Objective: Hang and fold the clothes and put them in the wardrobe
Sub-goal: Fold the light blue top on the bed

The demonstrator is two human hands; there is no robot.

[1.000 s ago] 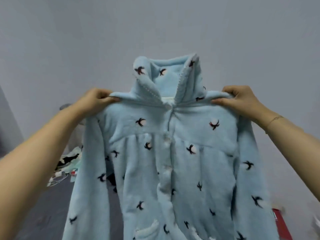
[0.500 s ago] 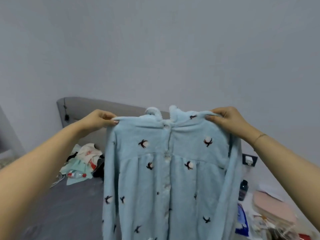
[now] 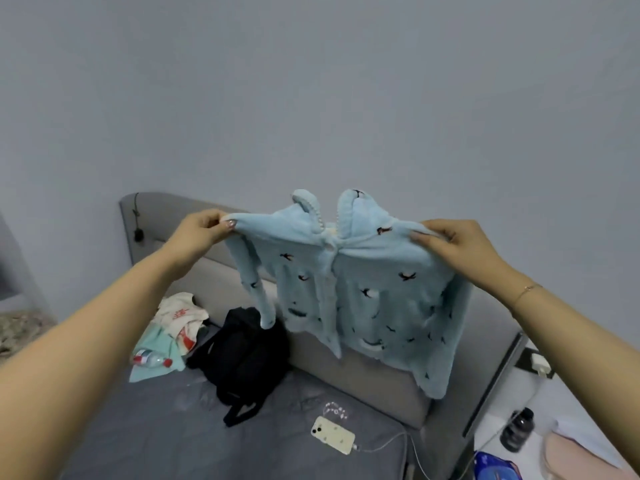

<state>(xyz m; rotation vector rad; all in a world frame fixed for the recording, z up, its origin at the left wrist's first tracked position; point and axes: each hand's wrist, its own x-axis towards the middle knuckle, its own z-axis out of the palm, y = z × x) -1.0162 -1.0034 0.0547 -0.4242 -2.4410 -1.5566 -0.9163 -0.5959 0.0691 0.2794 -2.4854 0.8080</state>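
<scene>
Looked down on a bed (image 3: 138, 427) spread with a dark grey sheet and backed by a grey padded headboard (image 3: 194, 216). Found a long grey cushion (image 3: 363, 375) lying along the foot of that headboard. Noted a black backpack (image 3: 242, 355) slumped on the sheet, touching the cushion's left end, straps trailing toward the camera. Saw, just left of it, a crumpled white garment (image 3: 180, 313) with red print heaped over a mint-green cloth (image 3: 156, 344), with a plastic bottle (image 3: 152, 360), red-capped, lying on its side on the cloth. Spotted a phone (image 3: 332, 434) in a pale case flat on the sheet near the cushion, with a white cable (image 3: 381, 445) plugged in and running off to the right.
</scene>
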